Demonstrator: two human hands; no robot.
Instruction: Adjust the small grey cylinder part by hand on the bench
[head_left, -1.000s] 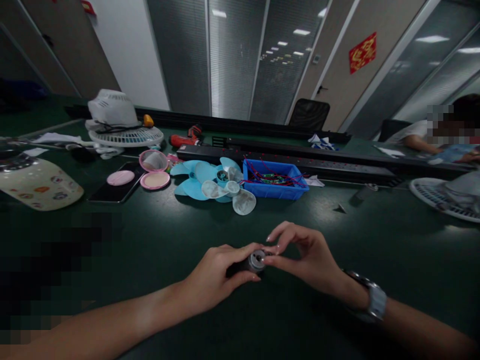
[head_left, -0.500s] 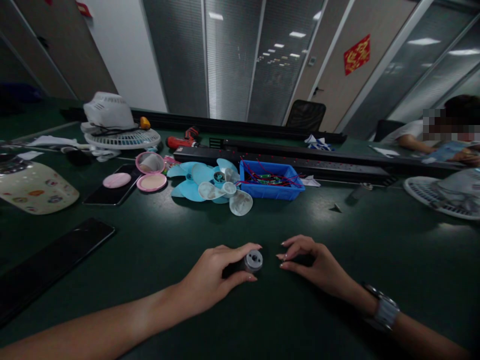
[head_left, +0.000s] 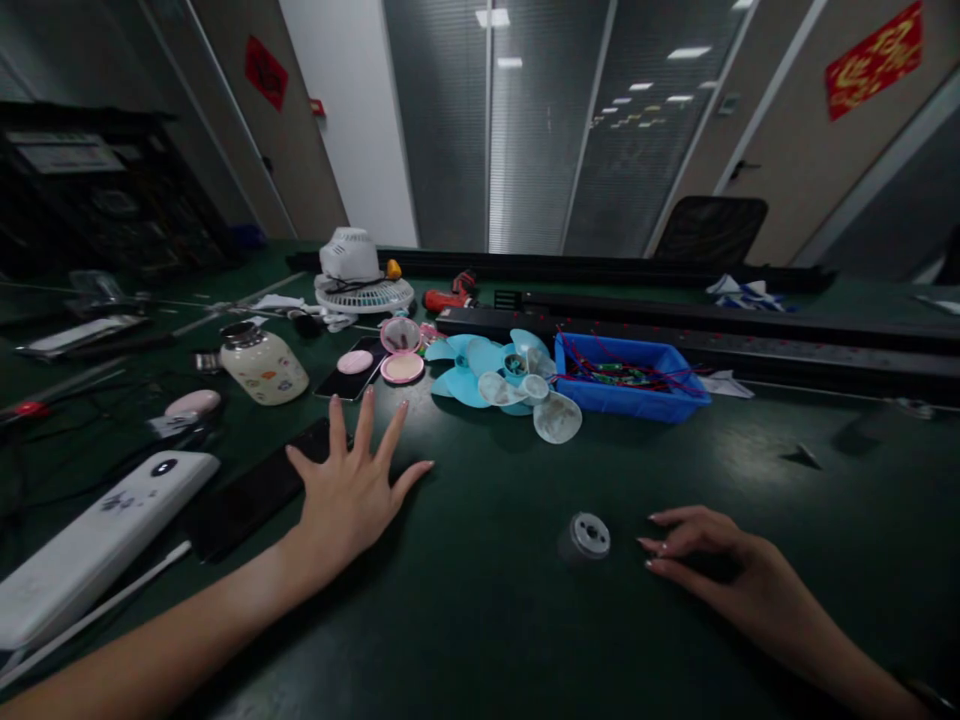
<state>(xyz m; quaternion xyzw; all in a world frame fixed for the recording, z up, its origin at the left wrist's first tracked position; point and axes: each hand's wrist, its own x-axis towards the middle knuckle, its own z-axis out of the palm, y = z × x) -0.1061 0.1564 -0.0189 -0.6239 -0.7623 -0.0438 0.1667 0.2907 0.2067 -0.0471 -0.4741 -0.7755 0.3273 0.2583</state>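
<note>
A small cylindrical metal motor (head_left: 590, 536) stands upright on the dark green table, its round end face with dark holes turned up. To its right, apart from it, is my right hand (head_left: 724, 570). Its thumb and fingers are drawn together in a pinch; whatever is between the tips is too small to make out. My left hand (head_left: 349, 490) is open over the table on the left, fingers spread and holding nothing. Just beside and partly under its fingertips lies a black phone-like slab (head_left: 255, 495).
Pale blue fan blades (head_left: 472, 370) lie beside a blue bin (head_left: 637, 400) of wires. Farther back are a red power drill (head_left: 446, 300), a white fan (head_left: 352, 275) and long black rails (head_left: 637, 330). At left are a cream flask (head_left: 266, 365) and a white power bank (head_left: 105, 550).
My left hand has let go of the motor and moved left, its fingers now spread. The view has turned left. My right hand keeps its pinch near the motor.
</note>
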